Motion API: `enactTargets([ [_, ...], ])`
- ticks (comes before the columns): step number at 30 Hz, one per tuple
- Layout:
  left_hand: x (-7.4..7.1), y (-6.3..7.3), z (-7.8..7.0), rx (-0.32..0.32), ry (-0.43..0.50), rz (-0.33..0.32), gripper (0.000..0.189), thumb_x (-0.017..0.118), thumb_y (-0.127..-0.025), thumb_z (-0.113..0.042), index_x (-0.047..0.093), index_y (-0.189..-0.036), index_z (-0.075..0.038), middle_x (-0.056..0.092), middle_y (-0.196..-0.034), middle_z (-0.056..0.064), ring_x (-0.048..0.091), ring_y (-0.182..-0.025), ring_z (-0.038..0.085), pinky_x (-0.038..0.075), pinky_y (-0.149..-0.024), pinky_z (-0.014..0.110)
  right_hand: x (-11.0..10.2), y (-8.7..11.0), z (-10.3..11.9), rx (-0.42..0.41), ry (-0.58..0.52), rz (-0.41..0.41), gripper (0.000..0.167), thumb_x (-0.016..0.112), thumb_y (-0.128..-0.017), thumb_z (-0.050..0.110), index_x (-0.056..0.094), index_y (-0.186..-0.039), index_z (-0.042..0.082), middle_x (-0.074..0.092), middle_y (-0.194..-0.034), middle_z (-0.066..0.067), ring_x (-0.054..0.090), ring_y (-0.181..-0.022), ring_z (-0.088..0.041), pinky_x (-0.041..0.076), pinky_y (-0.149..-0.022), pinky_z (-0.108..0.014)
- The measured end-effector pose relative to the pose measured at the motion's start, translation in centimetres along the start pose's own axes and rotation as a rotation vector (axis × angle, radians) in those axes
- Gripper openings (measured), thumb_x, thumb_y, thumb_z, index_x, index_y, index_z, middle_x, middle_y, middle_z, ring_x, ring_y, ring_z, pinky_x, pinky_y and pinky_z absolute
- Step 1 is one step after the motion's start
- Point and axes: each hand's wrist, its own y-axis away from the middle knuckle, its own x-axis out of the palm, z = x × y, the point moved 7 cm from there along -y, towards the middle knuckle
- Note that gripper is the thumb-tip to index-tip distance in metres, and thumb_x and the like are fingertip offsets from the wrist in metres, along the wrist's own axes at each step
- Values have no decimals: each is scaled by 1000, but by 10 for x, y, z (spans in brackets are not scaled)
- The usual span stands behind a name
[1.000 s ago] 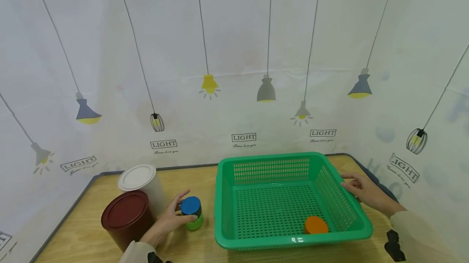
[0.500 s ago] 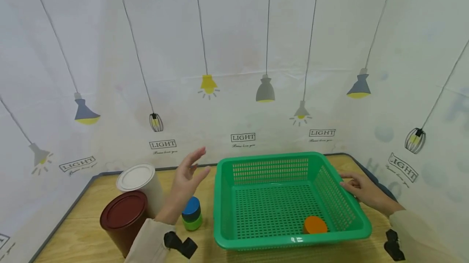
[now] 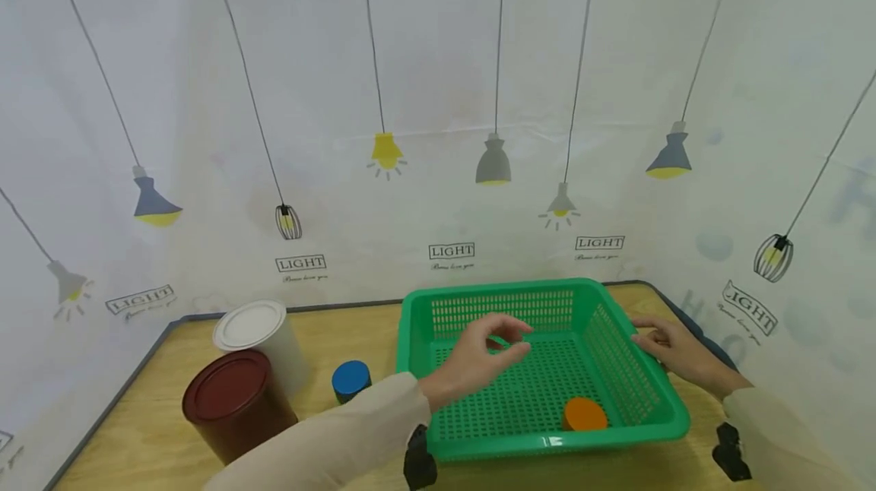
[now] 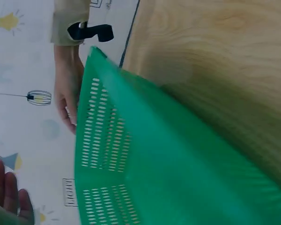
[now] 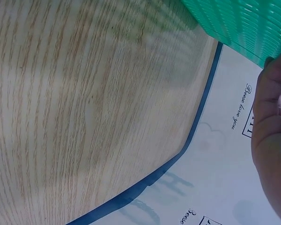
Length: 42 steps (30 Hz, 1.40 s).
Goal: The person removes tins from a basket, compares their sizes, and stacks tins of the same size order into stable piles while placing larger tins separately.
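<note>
My left hand [image 3: 482, 354] hovers over the green plastic basket [image 3: 509, 447], its thumb and fingers apart and gently curved with nothing between them. At the basket's right side, my right hand [image 3: 684, 354] holds the rim with thumb and fingers. The right wrist view shows this same hand [image 5: 274, 122] against the perforated wall. An orange round piece [image 3: 585, 415] lies inside the basket, near its front right corner. Left of the basket stands a small blue-topped cylinder [image 3: 351, 378]; the left sleeve hides its lower part.
A white lidded can [image 3: 287, 350] and a dark red lidded can [image 3: 236, 400] stand close together at the left of the wooden table [image 3: 137, 415]. A white wall sheet [image 3: 438, 194] printed with lamps rises behind the table.
My left hand has left the small stacked blue and green cylinders, risen, and swung right over the basket. My right hand has stayed at the rim.
</note>
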Motion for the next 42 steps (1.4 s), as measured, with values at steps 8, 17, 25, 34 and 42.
enactTargets([
  [8,23,-42,-14,40,-90,197,20,56,-88,-23,60,-106,-15,56,-88,-7,51,-80,4,44,-71,20,-2,3,-4,-17,3,-10,53,45,-94,21,28,-129,-14,59,-88,-13,56,-65,-14,49,-54,-31],
  [17,42,-59,8,72,-149,233,17,61,-85,-21,63,-99,-12,56,-75,-8,52,-68,2,45,-61,17,-5,1,-2,-37,28,-25,51,44,-94,21,29,-129,-12,58,-89,-13,55,-65,-13,48,-56,-31],
  [25,61,-63,32,99,-294,428,24,60,-85,-22,61,-107,-13,58,-81,-8,52,-75,-2,43,-69,13,-5,-1,3,-58,-4,-36,49,45,-94,20,31,-128,-13,60,-87,-13,55,-63,-13,47,-53,-31],
  [34,78,-57,67,18,-359,538,37,64,-82,-27,57,-117,-15,61,-95,-3,54,-85,2,43,-73,15,-4,-1,0,-56,-24,-29,49,46,-94,19,31,-129,-12,60,-89,-16,58,-66,-14,49,-55,-32],
  [42,91,-51,90,-64,-369,601,53,67,-79,-30,49,-127,-17,53,-119,0,51,-105,14,43,-79,21,-4,0,-2,-32,-11,-42,50,46,-94,22,32,-129,-11,59,-88,-14,56,-65,-14,48,-54,-31],
])
